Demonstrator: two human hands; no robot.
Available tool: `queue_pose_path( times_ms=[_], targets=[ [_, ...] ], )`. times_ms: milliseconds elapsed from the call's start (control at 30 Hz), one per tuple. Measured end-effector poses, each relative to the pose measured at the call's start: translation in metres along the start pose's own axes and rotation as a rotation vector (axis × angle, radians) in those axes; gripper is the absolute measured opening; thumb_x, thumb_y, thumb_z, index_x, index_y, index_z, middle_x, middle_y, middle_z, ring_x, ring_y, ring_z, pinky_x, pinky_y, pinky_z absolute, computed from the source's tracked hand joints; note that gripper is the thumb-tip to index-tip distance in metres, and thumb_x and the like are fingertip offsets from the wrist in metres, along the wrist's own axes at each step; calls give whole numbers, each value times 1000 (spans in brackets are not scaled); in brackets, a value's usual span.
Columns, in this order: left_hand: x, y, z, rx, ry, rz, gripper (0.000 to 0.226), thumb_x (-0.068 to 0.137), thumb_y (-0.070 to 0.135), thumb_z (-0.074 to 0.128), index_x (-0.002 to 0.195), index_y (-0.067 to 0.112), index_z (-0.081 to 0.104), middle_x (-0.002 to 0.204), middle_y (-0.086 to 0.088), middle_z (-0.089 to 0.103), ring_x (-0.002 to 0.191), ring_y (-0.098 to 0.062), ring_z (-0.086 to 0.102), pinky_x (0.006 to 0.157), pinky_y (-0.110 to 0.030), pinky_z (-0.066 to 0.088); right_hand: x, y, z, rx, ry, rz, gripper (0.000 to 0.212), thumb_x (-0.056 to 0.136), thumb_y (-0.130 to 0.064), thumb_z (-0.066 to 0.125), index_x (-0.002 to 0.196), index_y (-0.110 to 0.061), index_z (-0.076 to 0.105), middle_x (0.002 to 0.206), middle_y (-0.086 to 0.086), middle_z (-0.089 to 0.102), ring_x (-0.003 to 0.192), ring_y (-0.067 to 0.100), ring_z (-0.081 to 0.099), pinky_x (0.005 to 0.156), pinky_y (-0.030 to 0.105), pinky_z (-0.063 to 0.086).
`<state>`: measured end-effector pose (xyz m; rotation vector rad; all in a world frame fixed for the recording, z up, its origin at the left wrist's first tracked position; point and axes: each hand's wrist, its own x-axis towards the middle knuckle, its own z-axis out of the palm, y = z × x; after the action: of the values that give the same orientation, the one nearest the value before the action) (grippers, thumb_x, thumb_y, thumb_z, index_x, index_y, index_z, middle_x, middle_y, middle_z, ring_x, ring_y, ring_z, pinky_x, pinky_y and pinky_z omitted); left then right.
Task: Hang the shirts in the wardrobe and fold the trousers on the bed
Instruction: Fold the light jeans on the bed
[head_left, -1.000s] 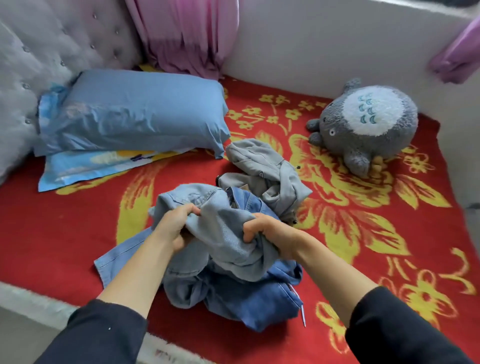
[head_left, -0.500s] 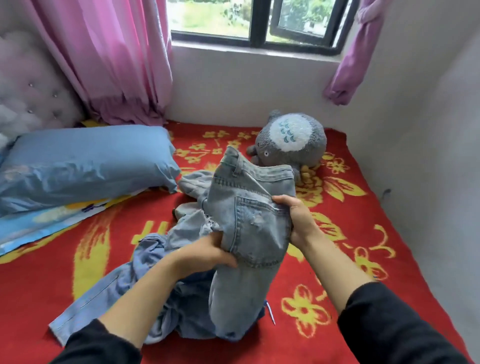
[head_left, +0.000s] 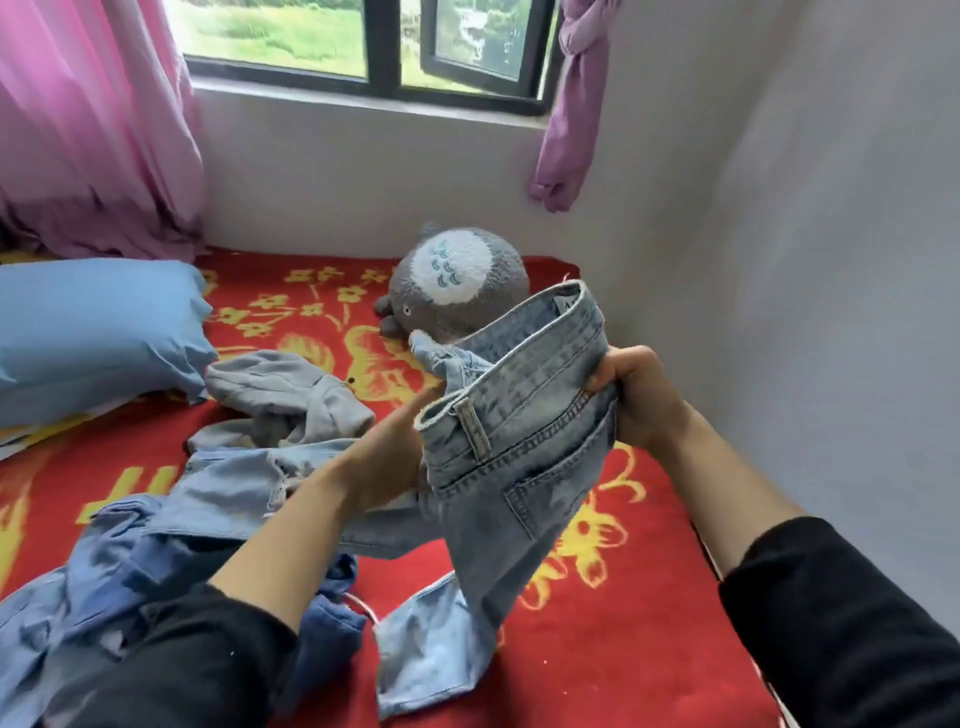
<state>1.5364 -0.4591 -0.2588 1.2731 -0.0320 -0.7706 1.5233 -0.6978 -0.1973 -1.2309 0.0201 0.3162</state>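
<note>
We are noting the right hand (head_left: 636, 397) gripping the pale jeans (head_left: 519, 447) at the waistband, lifting them above the bed (head_left: 649, 597) to straighten before folding. The left hand (head_left: 387, 457) is apparently gripping the opposite edge, though its fingers are hidden behind the denim.

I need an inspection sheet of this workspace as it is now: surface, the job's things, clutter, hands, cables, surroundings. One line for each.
Surface: red bedspread with yellow flowers.
Job's things: light jeans held up by the waistband, legs trailing onto the bed; pile of blue denim clothes; grey garment behind it.
Clutter: blue pillow; grey plush toy.
Hands: right hand grips the waistband; left hand grips the jeans from behind.
Cables: nothing seen.
Surroundings: window, pink curtain, white wall.
</note>
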Motion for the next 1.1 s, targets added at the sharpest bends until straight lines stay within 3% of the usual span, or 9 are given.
queue_pose_path(
  times_ms=[167,233,333,467,567,700,800,933,1100],
  targets=[
    [38,3,89,210,30,118,37,90,44,52,100,10,64,85,-1,74,75,-9,64,73,-29,51,-28,-24,-87,10,105,-81,91,30,-11,75,117,7,55,103,23,65,96,39,62,88,47,52],
    [51,9,106,132,115,149,45,91,56,44,91,17,65,64,10,64,62,-4,57,63,-26,44,-38,-30,-113,3,161,-141,78,37,-7,72,112,5,58,97,19,69,90,34,65,83,42,55],
    [61,10,125,-75,-71,169,59,78,73,49,107,23,63,89,1,65,85,-15,61,75,-37,53,-50,-28,-131,11,157,-175,52,59,8,55,110,3,60,94,14,73,86,28,69,80,38,56],
    [76,-15,141,167,-14,345,50,80,21,73,125,26,54,116,2,68,104,-11,65,80,-27,55,-62,-5,-133,59,86,-55,60,61,6,62,121,3,57,110,19,69,97,31,67,86,41,56],
    [80,-28,141,208,87,345,24,95,17,56,116,26,63,109,4,71,107,-16,63,80,-24,54,-70,11,-137,187,3,112,68,68,-28,78,128,-3,58,125,20,62,111,33,61,96,44,50],
    [77,-30,127,294,17,316,23,97,19,49,111,21,67,110,-5,71,106,-21,64,87,-33,50,-65,21,-136,135,6,304,85,83,-73,43,135,-7,53,139,20,51,130,36,45,111,51,33],
    [70,-26,123,359,-116,256,27,95,22,49,118,19,64,115,1,68,107,-11,62,86,-23,48,-53,17,-121,-5,70,298,62,95,-56,42,124,-5,60,121,16,65,110,27,63,93,36,52],
    [59,-16,112,441,-169,230,25,97,16,48,114,23,64,100,16,70,95,2,62,75,-13,47,-45,13,-111,-93,5,334,40,96,-24,53,128,-1,57,115,20,65,99,30,65,87,37,54],
    [64,16,64,634,296,393,28,96,13,53,81,28,70,70,15,67,70,-4,58,60,-18,44,-28,-8,-123,-103,238,286,43,51,-14,71,91,-3,58,87,16,56,68,27,56,63,32,46]
  ],
)
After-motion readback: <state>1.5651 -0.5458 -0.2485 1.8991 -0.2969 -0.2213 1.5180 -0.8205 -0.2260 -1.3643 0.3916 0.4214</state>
